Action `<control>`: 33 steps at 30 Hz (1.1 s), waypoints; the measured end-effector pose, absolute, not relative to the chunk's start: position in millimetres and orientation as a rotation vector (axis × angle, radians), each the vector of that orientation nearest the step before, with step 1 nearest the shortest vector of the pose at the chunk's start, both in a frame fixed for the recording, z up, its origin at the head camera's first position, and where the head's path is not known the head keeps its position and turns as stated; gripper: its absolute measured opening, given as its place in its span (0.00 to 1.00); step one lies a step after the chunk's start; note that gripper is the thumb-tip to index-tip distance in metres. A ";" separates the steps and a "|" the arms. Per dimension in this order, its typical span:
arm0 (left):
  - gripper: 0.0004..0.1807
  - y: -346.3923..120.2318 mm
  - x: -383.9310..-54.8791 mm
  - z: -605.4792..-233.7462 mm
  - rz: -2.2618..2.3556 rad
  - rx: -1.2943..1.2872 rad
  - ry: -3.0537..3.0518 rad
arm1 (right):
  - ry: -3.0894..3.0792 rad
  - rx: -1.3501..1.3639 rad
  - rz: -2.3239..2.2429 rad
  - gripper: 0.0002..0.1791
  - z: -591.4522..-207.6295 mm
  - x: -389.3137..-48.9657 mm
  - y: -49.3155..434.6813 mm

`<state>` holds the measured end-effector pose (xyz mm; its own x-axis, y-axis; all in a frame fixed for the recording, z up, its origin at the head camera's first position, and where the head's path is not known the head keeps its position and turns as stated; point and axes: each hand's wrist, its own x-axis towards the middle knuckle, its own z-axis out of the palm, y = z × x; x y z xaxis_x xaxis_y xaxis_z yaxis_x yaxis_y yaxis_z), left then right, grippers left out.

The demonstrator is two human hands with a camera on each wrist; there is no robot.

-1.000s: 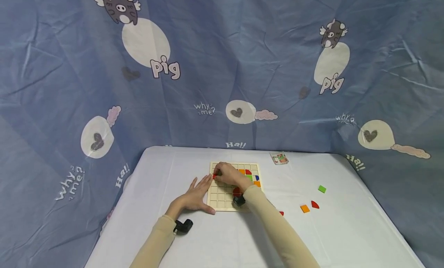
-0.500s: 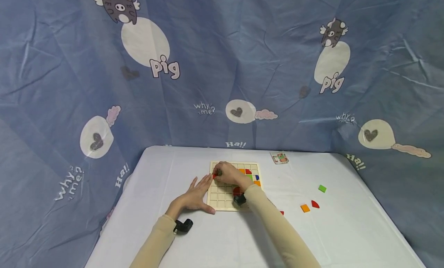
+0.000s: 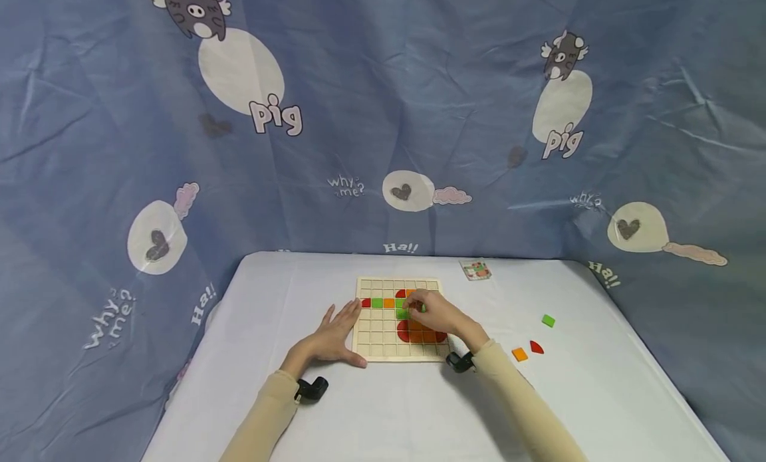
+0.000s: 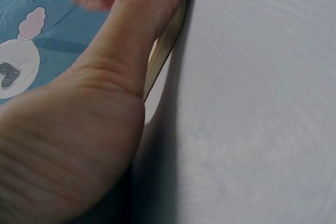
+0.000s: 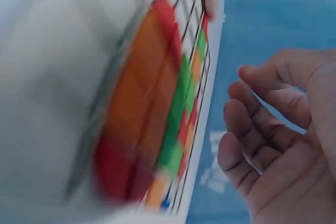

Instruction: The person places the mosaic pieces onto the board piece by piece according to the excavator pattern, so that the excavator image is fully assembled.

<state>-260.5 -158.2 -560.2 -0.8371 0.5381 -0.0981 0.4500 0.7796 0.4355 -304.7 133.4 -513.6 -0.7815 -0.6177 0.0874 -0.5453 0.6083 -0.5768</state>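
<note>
A pale gridded board (image 3: pixel 377 347) lies on the table, with flat coloured pieces in some of its squares. My left hand (image 3: pixel 332 339) rests at its left edge, fingers spread and thumb by the near corner; the left wrist view shows this thumb (image 4: pixel 131 30) against the board's side. Over the right part of the board hovers my right hand (image 3: pixel 441 314). Its fingers are loosely bent with nothing between them in the right wrist view. A row of red (image 3: pixel 366 303), green (image 3: pixel 378 303) and orange (image 3: pixel 389 303) pieces runs from the left edge. Nearer lies an orange block (image 5: pixel 144 72) with red rounded ends.
Loose on the white table (image 3: pixel 383 415) at the right are a green square (image 3: pixel 548 320), an orange square (image 3: pixel 519 354) and a red quarter-round piece (image 3: pixel 536 347). A small pattern card (image 3: pixel 475 270) lies behind the board. Blue printed cloth (image 3: pixel 335 229) hangs around the table.
My right hand has left the red piece at the board's left edge and moved right, uncovering the coloured row. My left hand stays in place. The head view has shifted slightly.
</note>
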 end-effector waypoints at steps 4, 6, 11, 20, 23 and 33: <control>0.75 -160.2 -259.9 -559.2 0.604 0.771 2.763 | 2.742 -0.906 -0.910 0.07 -520.8 -284.6 175.5; 0.75 -160.8 -260.0 -558.8 0.603 0.762 2.760 | 2.751 -0.835 -0.910 0.06 -525.3 -273.6 195.9; 0.75 -160.7 -259.4 -558.9 0.617 0.755 2.761 | 2.772 -0.641 -0.920 0.06 -538.1 -246.8 241.0; 0.75 -159.8 -258.8 -560.3 0.597 0.745 2.757 | 2.882 -0.469 -0.999 0.12 -552.3 -208.7 294.9; 0.75 -159.0 -260.4 -561.0 0.596 0.741 2.756 | 2.944 -0.439 -1.069 0.12 -551.9 -202.6 306.9; 0.75 -155.2 -262.1 -561.9 0.601 0.753 2.748 | 3.194 -0.146 -0.983 0.14 -554.0 -213.7 365.9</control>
<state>-262.1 -155.2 -561.9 -0.8417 0.5288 -0.1093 0.4350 0.7840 0.4429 -213.7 365.9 -554.0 -0.9756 -0.0228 0.2184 -0.1416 0.8254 -0.5465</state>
